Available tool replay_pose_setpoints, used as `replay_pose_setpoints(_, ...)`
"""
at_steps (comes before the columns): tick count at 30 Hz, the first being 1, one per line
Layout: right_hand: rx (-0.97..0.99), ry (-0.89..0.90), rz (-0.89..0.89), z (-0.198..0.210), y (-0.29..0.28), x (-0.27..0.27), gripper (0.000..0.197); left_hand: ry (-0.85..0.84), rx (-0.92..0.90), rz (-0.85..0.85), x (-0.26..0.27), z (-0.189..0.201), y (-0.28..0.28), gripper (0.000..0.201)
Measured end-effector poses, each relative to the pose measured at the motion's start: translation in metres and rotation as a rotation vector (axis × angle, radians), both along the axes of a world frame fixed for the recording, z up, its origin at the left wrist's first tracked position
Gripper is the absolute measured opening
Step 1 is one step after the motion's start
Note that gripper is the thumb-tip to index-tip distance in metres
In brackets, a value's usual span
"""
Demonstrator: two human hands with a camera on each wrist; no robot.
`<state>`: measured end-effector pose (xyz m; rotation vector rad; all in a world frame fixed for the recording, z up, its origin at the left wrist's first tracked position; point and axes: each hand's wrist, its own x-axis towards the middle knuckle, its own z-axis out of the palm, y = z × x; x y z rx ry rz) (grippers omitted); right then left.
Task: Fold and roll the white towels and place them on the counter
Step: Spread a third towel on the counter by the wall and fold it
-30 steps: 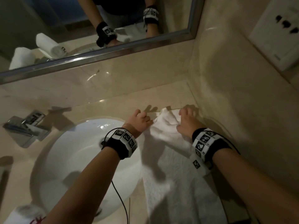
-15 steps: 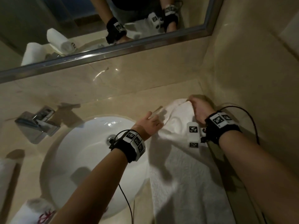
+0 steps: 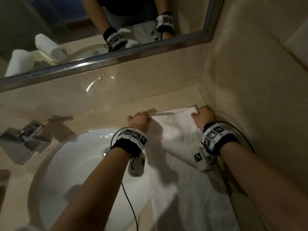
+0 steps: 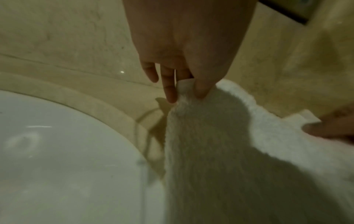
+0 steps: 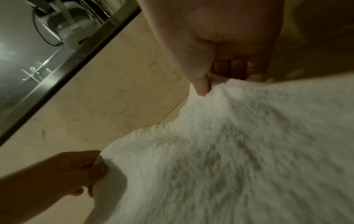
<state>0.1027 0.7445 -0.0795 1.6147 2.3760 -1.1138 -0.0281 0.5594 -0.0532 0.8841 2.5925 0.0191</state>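
Beige stone counter runs along a mirrored wall and meets a side wall of the same stone at the right. Lighting is dim and warm. A round white basin is set into the counter, with a chrome tap at its left. The mirror, framed in metal, reflects two rolled white towels lying on the counter at the left.

One white towel lies lengthwise on the counter between the basin and the side wall, its near part reaching toward the bottom of the head view. Its left edge is just beside the basin rim. The far end lies close to the corner where the two walls meet.

Left hand holds the far left corner of the towel; the left wrist view shows the corner pinched between thumb and fingers, with the fabric falling away below. Right hand holds the far right corner against the side wall; the right wrist view shows the thumb pressed on the pile with curled fingers behind it, gripping the edge. The far edge of the towel is drawn between the two hands. Whether that edge is lifted off the counter cannot be told.

Both wrists carry black bands with printed markers, and a thin cable hangs from the left band.
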Motion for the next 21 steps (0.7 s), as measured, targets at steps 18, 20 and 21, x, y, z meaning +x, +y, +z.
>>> replay_pose_setpoints(18,-0.13,0.124,0.169,0.01,0.007,-0.02,0.033,-0.4,0.264,0.375,-0.041,0.0,-0.007,0.011)
replay_pose_setpoints(20,-0.127,0.027,0.185,0.007,0.003,-0.021,0.043,-0.406,0.259,0.34,-0.043,-0.003,-0.01,0.011)
replay_pose_setpoints(21,-0.096,-0.009,0.206,0.009,0.001,-0.02,0.042,-0.414,0.268,0.327,-0.044,-0.004,-0.011,0.011)
